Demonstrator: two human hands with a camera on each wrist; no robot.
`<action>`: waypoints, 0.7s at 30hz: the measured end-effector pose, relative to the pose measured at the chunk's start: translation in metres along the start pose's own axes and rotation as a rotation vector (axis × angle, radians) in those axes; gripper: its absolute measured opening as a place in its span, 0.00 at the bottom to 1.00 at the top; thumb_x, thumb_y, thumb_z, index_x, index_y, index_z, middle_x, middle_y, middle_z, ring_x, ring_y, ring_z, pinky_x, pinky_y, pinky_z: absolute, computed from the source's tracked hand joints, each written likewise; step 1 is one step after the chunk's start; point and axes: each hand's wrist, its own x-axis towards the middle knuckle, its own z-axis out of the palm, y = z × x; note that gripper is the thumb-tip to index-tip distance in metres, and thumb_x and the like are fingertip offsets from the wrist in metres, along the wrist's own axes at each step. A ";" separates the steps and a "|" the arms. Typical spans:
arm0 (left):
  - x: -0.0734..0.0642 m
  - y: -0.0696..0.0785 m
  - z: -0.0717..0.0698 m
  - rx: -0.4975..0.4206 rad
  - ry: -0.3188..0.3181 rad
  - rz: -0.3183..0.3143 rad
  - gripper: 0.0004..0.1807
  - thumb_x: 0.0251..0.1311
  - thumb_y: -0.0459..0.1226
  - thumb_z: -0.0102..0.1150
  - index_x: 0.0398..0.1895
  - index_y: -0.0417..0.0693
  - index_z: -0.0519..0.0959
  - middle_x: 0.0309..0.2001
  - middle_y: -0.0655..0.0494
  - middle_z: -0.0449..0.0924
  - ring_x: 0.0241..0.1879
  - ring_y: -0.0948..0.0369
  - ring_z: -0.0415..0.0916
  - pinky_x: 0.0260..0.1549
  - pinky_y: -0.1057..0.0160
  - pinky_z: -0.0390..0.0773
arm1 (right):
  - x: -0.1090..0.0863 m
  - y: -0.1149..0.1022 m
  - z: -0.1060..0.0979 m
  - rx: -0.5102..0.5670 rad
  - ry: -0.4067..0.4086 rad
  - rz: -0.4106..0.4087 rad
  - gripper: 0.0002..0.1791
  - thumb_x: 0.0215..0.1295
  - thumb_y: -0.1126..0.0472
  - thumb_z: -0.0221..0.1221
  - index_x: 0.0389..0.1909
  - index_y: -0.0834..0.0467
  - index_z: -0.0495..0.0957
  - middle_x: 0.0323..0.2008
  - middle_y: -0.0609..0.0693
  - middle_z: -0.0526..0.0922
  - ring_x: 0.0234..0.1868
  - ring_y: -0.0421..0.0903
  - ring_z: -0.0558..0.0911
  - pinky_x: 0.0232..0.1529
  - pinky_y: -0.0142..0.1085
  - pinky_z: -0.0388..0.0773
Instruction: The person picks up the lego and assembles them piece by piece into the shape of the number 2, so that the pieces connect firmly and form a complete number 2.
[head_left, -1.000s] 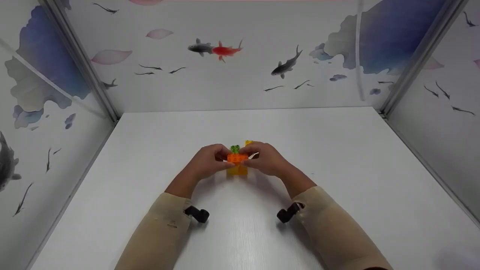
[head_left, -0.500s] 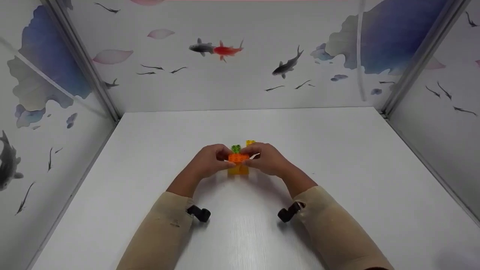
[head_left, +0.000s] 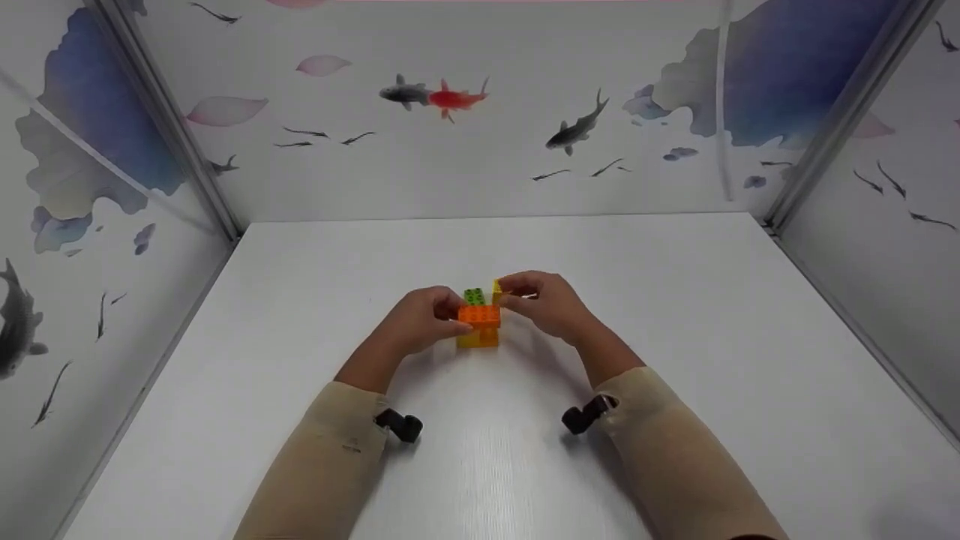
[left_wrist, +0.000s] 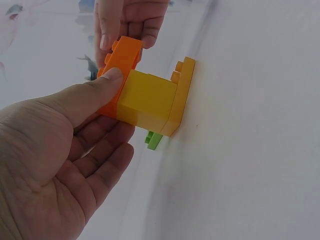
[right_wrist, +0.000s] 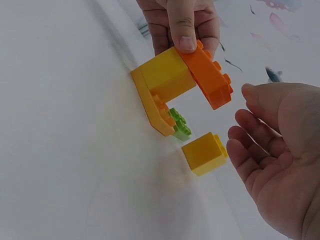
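Observation:
My left hand [head_left: 424, 319] pinches an orange toy brick [head_left: 484, 315] between thumb and fingers. That brick sits on one end of a yellow block [right_wrist: 167, 74], which stands on a thin light-orange studded piece [right_wrist: 148, 106] on the table. The orange brick's other end overhangs beyond the block. Behind the stack lies a small green brick [head_left: 474, 296], partly hidden. A separate yellow brick [right_wrist: 202, 154] stands to the right, behind the stack. My right hand [right_wrist: 287, 142] is beside it with thumb and fingers apart and loosely bent; whether a fingertip touches it, I cannot tell.
The white tabletop [head_left: 480, 450] spreads around the bricks. White panels printed with fish and leaves close in the back [head_left: 480, 180] and both sides. A black wrist mount [head_left: 401, 426] sticks out from each sleeve.
My right hand has let go of the orange brick's right side and moved right and back, towards the separate yellow brick. The left hand keeps its hold on the orange brick.

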 end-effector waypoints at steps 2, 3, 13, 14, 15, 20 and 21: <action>0.000 0.000 0.000 -0.001 -0.001 -0.004 0.15 0.63 0.45 0.78 0.51 0.62 0.86 0.50 0.60 0.86 0.52 0.56 0.80 0.62 0.56 0.84 | 0.003 0.002 -0.002 0.006 0.022 0.026 0.18 0.75 0.53 0.67 0.63 0.46 0.85 0.60 0.45 0.86 0.63 0.50 0.82 0.66 0.45 0.83; 0.000 0.000 0.000 -0.001 -0.002 -0.006 0.15 0.63 0.45 0.78 0.51 0.62 0.86 0.50 0.60 0.86 0.52 0.56 0.80 0.62 0.56 0.84 | 0.005 0.003 -0.003 0.008 0.034 0.038 0.18 0.75 0.53 0.68 0.63 0.47 0.84 0.60 0.46 0.86 0.63 0.50 0.82 0.66 0.45 0.83; 0.000 0.000 -0.002 0.003 -0.006 -0.041 0.16 0.63 0.46 0.78 0.52 0.63 0.85 0.50 0.60 0.85 0.52 0.55 0.79 0.62 0.56 0.83 | 0.025 0.010 -0.002 -0.024 0.066 0.147 0.27 0.75 0.52 0.67 0.72 0.47 0.77 0.68 0.47 0.81 0.71 0.50 0.77 0.74 0.48 0.77; 0.000 0.000 -0.002 0.002 -0.008 -0.043 0.16 0.63 0.46 0.78 0.51 0.63 0.85 0.50 0.60 0.85 0.52 0.55 0.79 0.62 0.56 0.83 | 0.027 0.011 -0.001 -0.027 0.062 0.161 0.27 0.75 0.52 0.67 0.72 0.47 0.77 0.68 0.47 0.81 0.71 0.50 0.77 0.75 0.48 0.76; 0.000 0.001 -0.002 0.001 -0.010 -0.044 0.16 0.63 0.46 0.78 0.51 0.63 0.85 0.50 0.60 0.85 0.52 0.55 0.79 0.62 0.56 0.83 | 0.028 0.011 -0.001 -0.027 0.059 0.176 0.27 0.75 0.52 0.67 0.72 0.46 0.77 0.69 0.47 0.80 0.71 0.50 0.77 0.75 0.48 0.76; 0.001 0.002 -0.001 -0.002 -0.011 -0.044 0.15 0.62 0.46 0.78 0.50 0.64 0.85 0.49 0.60 0.85 0.52 0.55 0.79 0.60 0.58 0.84 | 0.036 0.011 0.001 -0.022 0.034 0.219 0.27 0.74 0.52 0.68 0.72 0.45 0.77 0.68 0.47 0.81 0.70 0.50 0.78 0.75 0.47 0.76; 0.001 0.001 -0.001 -0.001 -0.010 -0.043 0.15 0.62 0.46 0.78 0.50 0.64 0.85 0.49 0.60 0.85 0.51 0.55 0.79 0.59 0.58 0.84 | 0.037 0.012 0.001 -0.019 0.027 0.224 0.27 0.74 0.52 0.68 0.72 0.46 0.77 0.67 0.48 0.81 0.69 0.50 0.78 0.75 0.47 0.76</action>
